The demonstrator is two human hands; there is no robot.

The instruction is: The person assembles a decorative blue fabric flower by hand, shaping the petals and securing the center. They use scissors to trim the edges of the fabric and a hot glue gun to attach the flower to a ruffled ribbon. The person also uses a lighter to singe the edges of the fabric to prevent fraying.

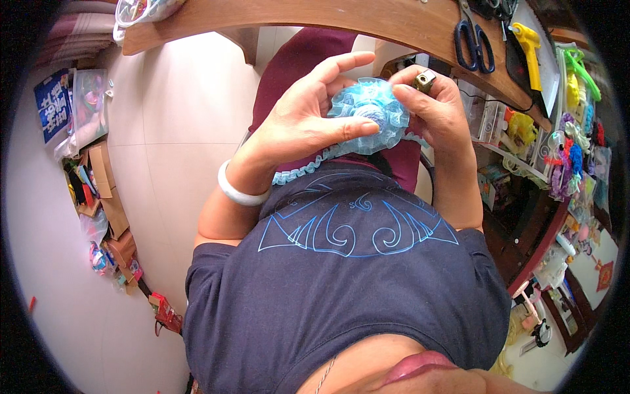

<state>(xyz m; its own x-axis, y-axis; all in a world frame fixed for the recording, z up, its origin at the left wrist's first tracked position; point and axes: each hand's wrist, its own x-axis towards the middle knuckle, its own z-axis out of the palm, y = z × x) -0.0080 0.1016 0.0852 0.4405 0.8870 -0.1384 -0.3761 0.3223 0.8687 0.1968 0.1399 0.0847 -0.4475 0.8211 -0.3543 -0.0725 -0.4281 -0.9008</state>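
Above my lap, my left hand (305,108) curves around a light blue ruffled ribbon flower (369,117), its thumb lying across the front. Closed fingers of my right hand (436,98) pinch at the flower's right edge. A squarish brass-coloured piece (424,81), perhaps a ring or thimble, sits on a right-hand finger. From beneath the flower, a pleated blue ribbon strip (298,174) trails left across my shirt front, and a short length shows under my right hand. Whether the right fingers hold a needle or thread is too small to tell.
A wooden table (295,12) curves across the far side. On it lie scissors (474,46) with dark blue handles and a yellow glue gun (527,52). Colourful craft bundles (571,157) crowd shelves at the right. Cardboard boxes (105,177) line the left wall.
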